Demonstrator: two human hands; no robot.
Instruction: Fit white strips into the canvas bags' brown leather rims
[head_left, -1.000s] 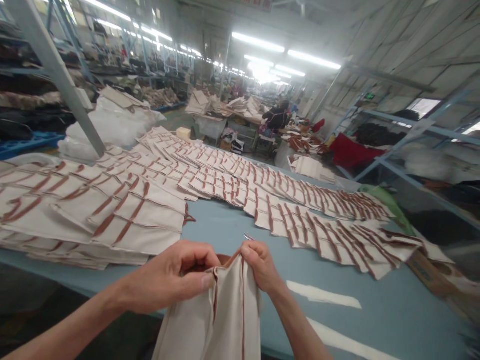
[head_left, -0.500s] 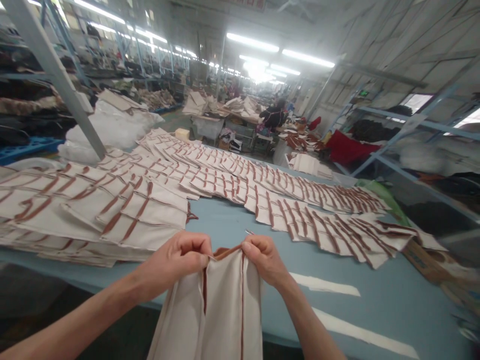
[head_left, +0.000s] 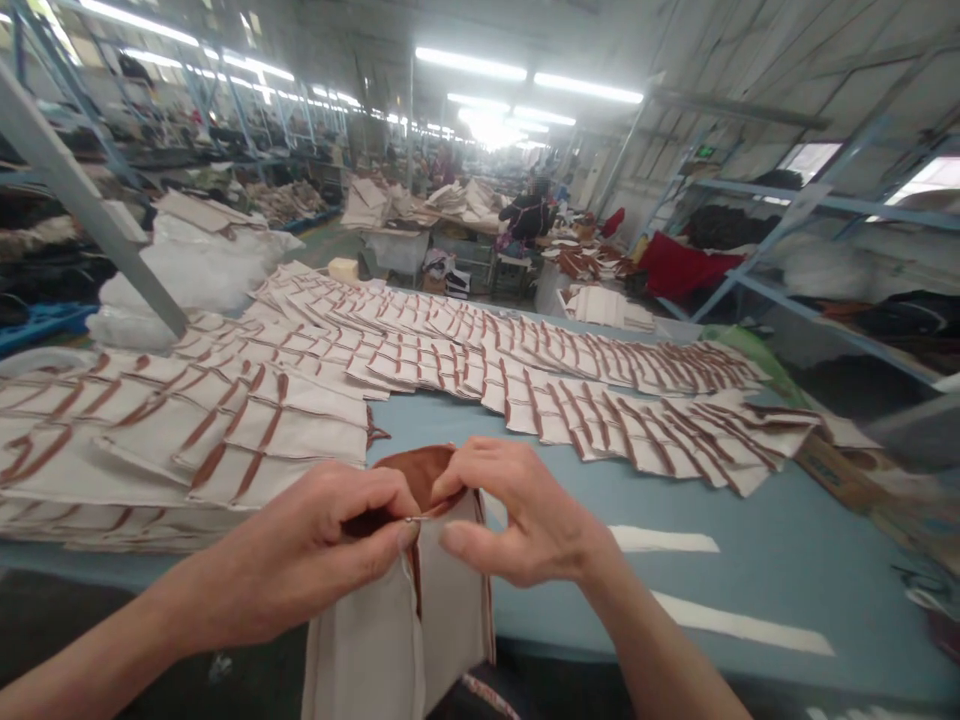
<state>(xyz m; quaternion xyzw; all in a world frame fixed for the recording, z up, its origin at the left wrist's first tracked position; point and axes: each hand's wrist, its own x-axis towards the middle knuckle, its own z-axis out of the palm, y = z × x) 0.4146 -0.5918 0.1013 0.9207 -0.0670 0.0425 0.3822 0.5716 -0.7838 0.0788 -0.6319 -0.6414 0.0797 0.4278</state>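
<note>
Two bare hands meet close together at the near edge of a blue worktop (head_left: 750,540), both gripping one cream cloth bag (head_left: 375,640). The left hand (head_left: 300,560) is curled shut, thumb and forefinger pinched on the bag's top edge, where a small metal glint shows. The right hand (head_left: 525,520) pinches the bag's brown strap (head_left: 412,470) with thumb and forefinger, its other fingers loosely spread. The bag hangs from both hands, below the worktop's edge. Beyond the hands lie overlapping rows of matching bags (head_left: 525,380), too many to count. Two white strips (head_left: 660,541) lie on the worktop to the right of the right hand. One person (head_left: 525,215) sits far off.
</note>
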